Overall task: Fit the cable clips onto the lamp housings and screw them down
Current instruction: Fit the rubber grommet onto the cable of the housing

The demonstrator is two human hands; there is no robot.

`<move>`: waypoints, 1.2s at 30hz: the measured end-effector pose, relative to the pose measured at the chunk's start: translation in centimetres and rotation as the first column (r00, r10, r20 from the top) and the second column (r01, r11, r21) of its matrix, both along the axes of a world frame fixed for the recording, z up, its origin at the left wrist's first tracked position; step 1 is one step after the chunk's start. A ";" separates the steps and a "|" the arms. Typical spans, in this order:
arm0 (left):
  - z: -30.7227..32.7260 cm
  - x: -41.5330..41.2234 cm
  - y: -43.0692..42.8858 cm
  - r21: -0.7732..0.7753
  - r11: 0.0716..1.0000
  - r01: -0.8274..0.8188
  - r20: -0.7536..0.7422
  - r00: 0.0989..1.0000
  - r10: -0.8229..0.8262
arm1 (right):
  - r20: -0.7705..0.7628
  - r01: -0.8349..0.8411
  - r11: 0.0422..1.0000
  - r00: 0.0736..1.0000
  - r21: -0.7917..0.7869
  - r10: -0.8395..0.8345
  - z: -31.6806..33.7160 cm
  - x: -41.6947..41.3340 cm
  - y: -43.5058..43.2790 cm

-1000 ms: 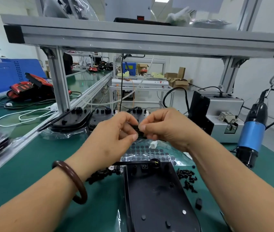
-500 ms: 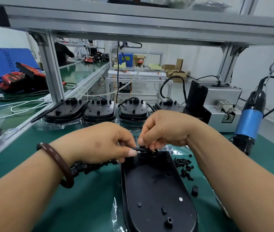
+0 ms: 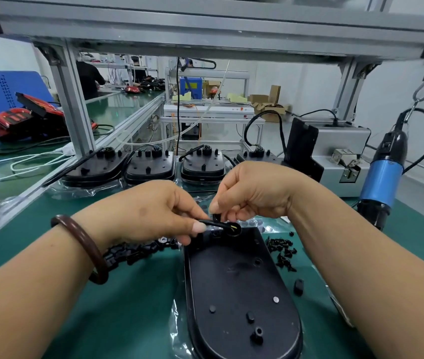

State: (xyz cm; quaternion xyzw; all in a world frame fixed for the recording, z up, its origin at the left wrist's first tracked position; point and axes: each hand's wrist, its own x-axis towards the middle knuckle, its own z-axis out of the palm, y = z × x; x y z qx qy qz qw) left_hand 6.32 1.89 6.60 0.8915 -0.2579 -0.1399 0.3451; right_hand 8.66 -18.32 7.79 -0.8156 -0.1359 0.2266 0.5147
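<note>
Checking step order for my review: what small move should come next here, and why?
Probably lower the clip onto the cable and seat it on the housing: the right hand pinches it just above the cable the left hand holds.

Both bare forearms reach forward, hands nearly touching. The left hand [image 3: 148, 211] pinches a black cable [image 3: 213, 223] between thumb and forefinger; the right hand [image 3: 252, 190], fingers curled downward, pinches a small black clip [image 3: 216, 217].

Bright, even white light, with only faint shadows beneath the left hand [image 3: 154, 211] and right hand [image 3: 252, 193]. Above them the aluminium frame [image 3: 205, 29] bows with wide-angle distortion, and the room beyond looks soft.
</note>
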 end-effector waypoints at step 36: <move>-1.5 -0.2 -0.8 0.044 0.997 -0.059 0.181 0.982 0.051 | 0.073 -0.037 0.994 0.996 -0.107 0.045 -1.3 -0.9 -0.6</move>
